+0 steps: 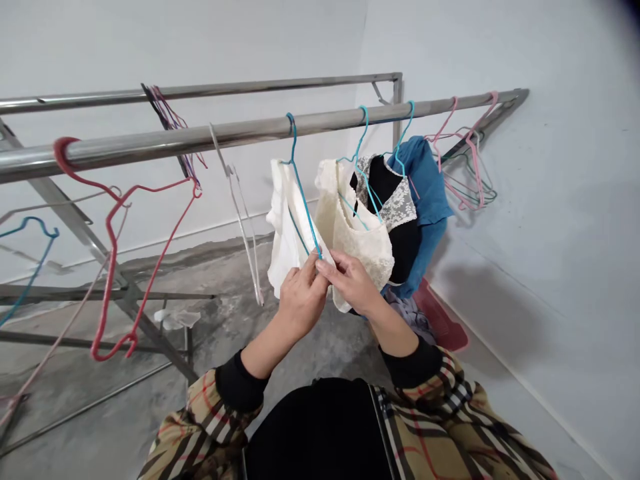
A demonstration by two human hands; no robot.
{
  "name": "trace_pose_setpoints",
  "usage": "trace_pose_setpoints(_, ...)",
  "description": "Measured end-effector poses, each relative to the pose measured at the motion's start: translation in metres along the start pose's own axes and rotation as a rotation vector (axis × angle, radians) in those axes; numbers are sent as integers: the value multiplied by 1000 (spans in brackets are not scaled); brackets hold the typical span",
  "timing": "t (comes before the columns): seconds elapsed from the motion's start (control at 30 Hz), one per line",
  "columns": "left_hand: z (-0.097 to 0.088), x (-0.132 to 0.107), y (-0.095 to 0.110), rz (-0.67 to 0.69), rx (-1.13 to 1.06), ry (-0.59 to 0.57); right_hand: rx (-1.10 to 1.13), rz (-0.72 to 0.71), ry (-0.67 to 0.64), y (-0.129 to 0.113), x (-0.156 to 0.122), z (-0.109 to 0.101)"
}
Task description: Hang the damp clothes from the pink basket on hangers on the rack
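A white garment hangs on a blue hanger, hooked over the front metal rail. My left hand is closed at the hanger's lower corner, with the garment's edge in its fingers. Right beside it, my right hand pinches the same edge between thumb and fingers, and the two hands touch or nearly touch. Just behind the right hand hangs a cream lace-trimmed top on a turquoise hanger. Beyond that are a black garment with white lace and a blue cloth.
The front rail also carries a red hanger, a white hanger and pink hangers. More thin hangers hang on the back rail. A red basin with clothes stands on the floor by the right wall.
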State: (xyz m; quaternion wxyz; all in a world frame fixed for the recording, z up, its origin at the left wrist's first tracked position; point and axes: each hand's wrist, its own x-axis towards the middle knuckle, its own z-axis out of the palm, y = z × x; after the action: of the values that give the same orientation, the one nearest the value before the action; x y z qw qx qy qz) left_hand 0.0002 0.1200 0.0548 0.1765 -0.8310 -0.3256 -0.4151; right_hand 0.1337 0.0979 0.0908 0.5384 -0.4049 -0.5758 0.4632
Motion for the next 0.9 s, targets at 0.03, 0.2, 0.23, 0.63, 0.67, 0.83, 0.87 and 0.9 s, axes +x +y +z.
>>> trace_pose_setpoints(0.03, 0, -2, 0, 3, -6, -28, -17, 6, 5, 2, 0, -1)
trace_pose_setpoints(0.2, -16, 2, -4, -53, -219, -161, -36, 42, 103, 15, 1, -10)
trace_pose_setpoints(0.23, -20, 5, -4, -90, -293, -165, -32, 41, 117, 18, 1, -12)
trace_pose_setpoints(0.63, -12, 25, 5, -299, -723, -157, 248, 94, 201, 10, 4, -30)
trace_pose_setpoints(0.67, -9, 25, 7, -318, -735, -168, 285, 112, 176, 9, 3, -32)
trace_pose_setpoints(0.83, -4, 27, 17, -373, -771, -216, 398, 161, 7, 8, 0, -43)
trace_pose_setpoints(0.87, -4, 27, 19, -368, -747, -220, 401, 165, -22, 8, 0, -45)
trace_pose_setpoints(0.9, -4, 28, 19, -357, -715, -219, 399, 169, -47, 8, 0, -48)
